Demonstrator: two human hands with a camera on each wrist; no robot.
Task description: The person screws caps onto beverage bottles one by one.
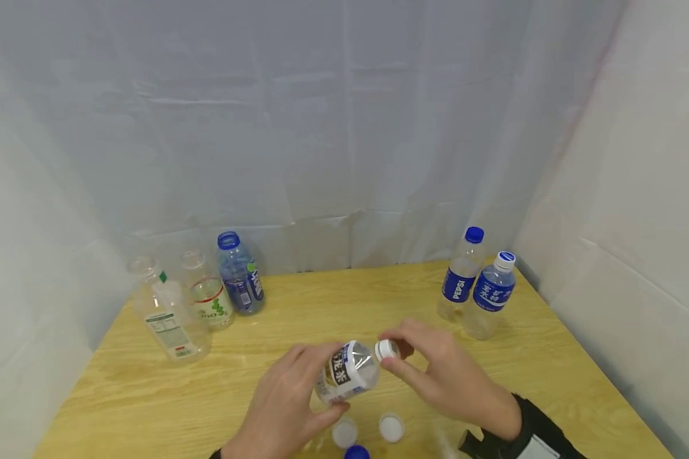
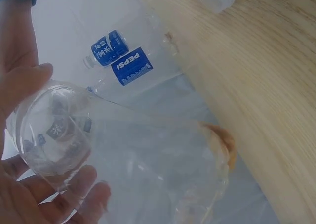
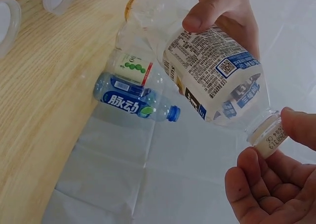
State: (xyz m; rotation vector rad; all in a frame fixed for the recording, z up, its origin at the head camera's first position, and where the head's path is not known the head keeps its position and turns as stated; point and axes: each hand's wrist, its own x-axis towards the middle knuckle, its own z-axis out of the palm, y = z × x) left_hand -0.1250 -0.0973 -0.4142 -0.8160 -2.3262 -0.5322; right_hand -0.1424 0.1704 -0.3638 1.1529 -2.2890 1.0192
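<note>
A clear plastic bottle [image 1: 356, 368] with a white, printed label lies tilted in my left hand [image 1: 289, 395], which grips it around its body. Its neck points toward my right hand [image 1: 442, 373]. Thumb and fingers of that hand pinch a white cap [image 1: 386, 350] at the bottle's mouth. In the right wrist view the cap [image 3: 270, 140] sits over the neck, with printed digits on its side. On the table just below the hands lie two white caps [image 1: 344, 433] and a blue cap [image 1: 356, 452], partly cut off by the frame edge.
At the left stand a large clear bottle [image 1: 169, 312], a clear bottle with a green-printed label [image 1: 211, 303] and a blue bottle [image 1: 240, 274], all uncapped. At the right are a capped Pepsi bottle [image 1: 458, 287] and a capped blue-labelled water bottle [image 1: 492, 293]. White sheeting [image 1: 344, 159] surrounds the wooden table [image 1: 333, 299].
</note>
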